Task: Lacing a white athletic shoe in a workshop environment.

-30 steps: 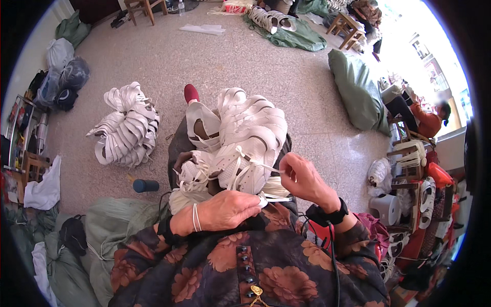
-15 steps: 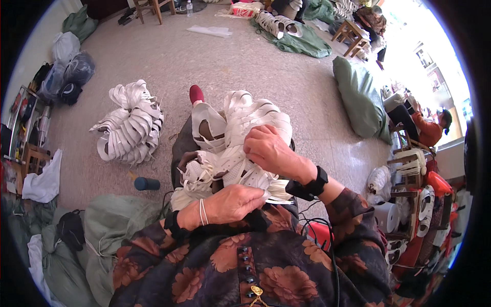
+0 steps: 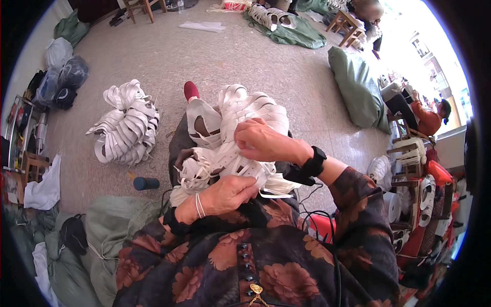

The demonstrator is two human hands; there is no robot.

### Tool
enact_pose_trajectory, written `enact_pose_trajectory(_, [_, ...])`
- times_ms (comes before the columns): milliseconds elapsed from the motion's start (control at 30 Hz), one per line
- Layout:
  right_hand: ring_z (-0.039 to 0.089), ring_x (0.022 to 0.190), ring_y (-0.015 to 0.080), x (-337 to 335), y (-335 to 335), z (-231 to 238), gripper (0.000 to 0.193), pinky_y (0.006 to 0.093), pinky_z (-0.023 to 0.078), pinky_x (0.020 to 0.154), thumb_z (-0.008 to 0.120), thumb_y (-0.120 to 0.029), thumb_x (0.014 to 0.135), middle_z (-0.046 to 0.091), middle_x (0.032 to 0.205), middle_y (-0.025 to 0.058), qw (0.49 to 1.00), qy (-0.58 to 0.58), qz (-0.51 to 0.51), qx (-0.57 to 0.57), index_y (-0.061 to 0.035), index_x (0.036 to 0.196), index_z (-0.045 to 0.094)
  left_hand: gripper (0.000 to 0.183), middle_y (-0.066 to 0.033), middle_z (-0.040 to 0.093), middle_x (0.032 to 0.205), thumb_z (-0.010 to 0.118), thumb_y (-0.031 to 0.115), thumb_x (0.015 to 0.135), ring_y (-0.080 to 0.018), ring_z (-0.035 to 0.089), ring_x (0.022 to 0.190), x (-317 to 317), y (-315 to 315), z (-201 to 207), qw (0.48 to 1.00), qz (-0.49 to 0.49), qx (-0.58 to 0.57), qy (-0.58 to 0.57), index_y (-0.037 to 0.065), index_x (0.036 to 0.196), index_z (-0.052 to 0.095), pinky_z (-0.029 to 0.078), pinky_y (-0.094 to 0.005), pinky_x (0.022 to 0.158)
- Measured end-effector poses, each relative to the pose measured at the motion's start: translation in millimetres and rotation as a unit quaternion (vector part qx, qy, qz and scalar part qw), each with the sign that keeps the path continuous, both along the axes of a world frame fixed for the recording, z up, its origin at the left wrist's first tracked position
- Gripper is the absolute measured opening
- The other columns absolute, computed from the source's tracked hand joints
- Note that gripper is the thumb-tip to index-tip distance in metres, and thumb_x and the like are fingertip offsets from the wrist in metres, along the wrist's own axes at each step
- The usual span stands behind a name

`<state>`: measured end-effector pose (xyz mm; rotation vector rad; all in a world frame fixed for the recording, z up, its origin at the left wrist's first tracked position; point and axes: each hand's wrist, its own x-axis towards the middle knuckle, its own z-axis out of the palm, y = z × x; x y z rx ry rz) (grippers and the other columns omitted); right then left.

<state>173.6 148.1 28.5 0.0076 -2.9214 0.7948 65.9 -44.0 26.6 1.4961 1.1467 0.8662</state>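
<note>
A stack of white shoe uppers lies across my lap, with an upper showing a brown lining beside it. My left hand is closed, thumb against fingers, on the near edge of a white perforated shoe upper. Above that piece my right hand has its fingers curled together; whatever they pinch is hidden behind them. Loose white laces spread out just right of my left fingertips. Left of the perforated piece sits another upper with laces.
A heap of nested white uppers stands on the floor at left, near a dark blue cylinder. Green sacks lie at lower left; another long sack is at right. Shelves with shoes and a seated person are further right.
My right hand has shifted slightly left and up, its fingers curling inward. My left hand stays on the upper, moved slightly left. The whole view has shifted a little.
</note>
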Motion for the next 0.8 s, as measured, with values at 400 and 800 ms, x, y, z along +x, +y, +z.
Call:
enact_pose_trajectory(400, [0.066,0.073,0.0388,-27,-6,-2,0.019,0.0457,0.049,0.077,0.064,-0.016,0.081,0.067,0.074,0.0211,0.978,-0.034,-0.159,-0.133,0.0019,0.077,0.067,0.028,-0.0089,0.058,0.068,0.048,0.019,0.105,-0.0201,0.057,0.064,-2,5,-1,1.000,-0.005,-0.021,-0.010,-0.001,0.088,0.059,0.047,-0.0336,0.064])
enact_pose_trajectory(800, [0.062,0.087,0.0316,-3,-1,7,0.014,0.0402,0.045,0.089,0.069,-0.014,0.082,0.063,0.084,0.0141,0.998,-0.015,-0.045,-0.050,-0.0007,0.084,0.064,0.030,-0.0082,0.057,0.069,0.049,0.022,0.104,-0.0187,0.057,0.065,-2,4,-3,1.000,0.000,-0.026,0.000,0.000,0.087,0.059,0.047,-0.0330,0.064])
